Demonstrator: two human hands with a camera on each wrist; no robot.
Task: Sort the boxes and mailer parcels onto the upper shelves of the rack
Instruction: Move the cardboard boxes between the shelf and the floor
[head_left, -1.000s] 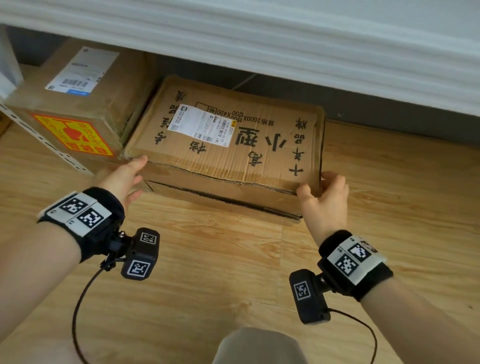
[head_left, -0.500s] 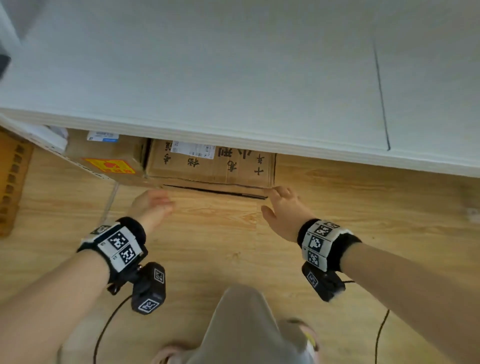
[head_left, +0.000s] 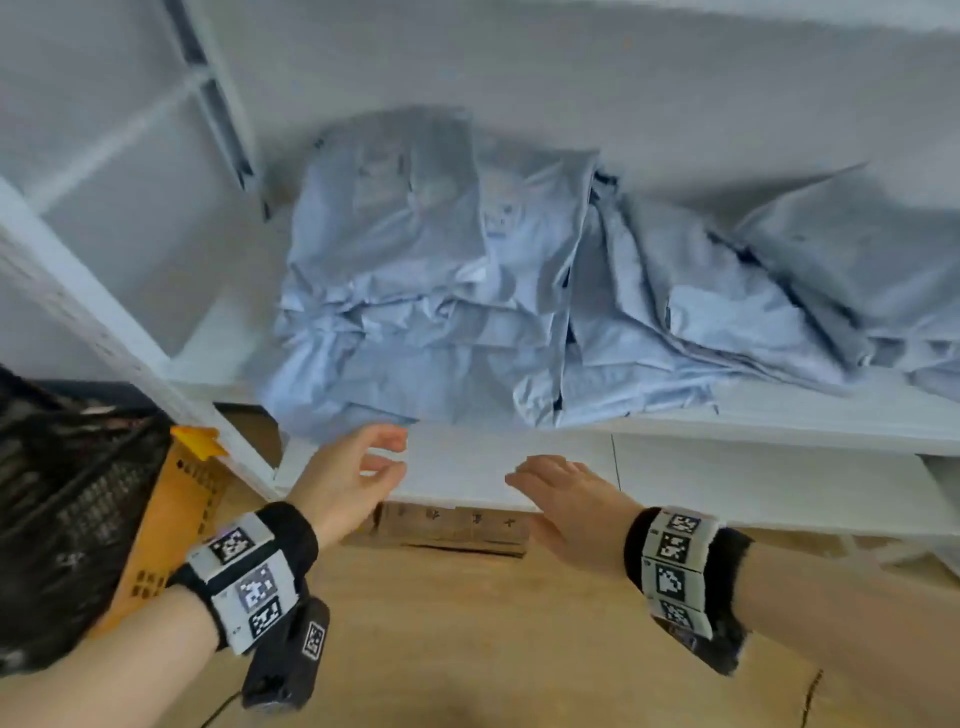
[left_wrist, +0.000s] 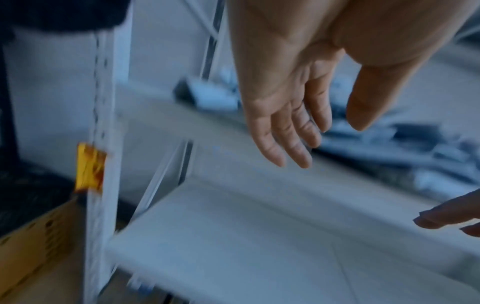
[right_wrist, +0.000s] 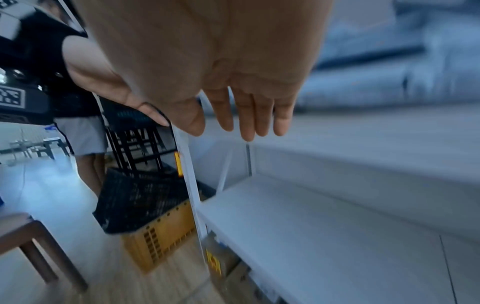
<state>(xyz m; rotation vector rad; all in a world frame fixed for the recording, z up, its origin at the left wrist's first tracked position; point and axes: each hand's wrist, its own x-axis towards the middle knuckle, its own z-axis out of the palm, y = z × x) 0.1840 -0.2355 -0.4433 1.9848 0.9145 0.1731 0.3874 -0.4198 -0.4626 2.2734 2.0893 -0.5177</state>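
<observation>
Head view shows us a white rack (head_left: 111, 332) standing on a wood-grain floor (head_left: 467, 623), and we take the rack's front left post as our landmark. Right of the post, the upper shelf (head_left: 727, 400) carries a heap of pale grey mailer parcels (head_left: 441, 291), crumpled and overlapping, reaching almost to the shelf's front edge. The shelf below it (head_left: 753, 483) shows bare white board along its front. Under that, on the floor level, a cardboard box (head_left: 452, 527) pokes out with only its front edge visible. Left of the post sit a black mesh crate (head_left: 67, 509) and an orange crate (head_left: 171, 530) beneath it; what is inside them we cannot tell.

Our left hand (head_left: 345, 480) hangs just below the parcel heap with fingers loosely curled, holding nothing. Our right hand (head_left: 576, 506) is spread flat, palm down, near the lower shelf's front edge, also holding nothing.
</observation>
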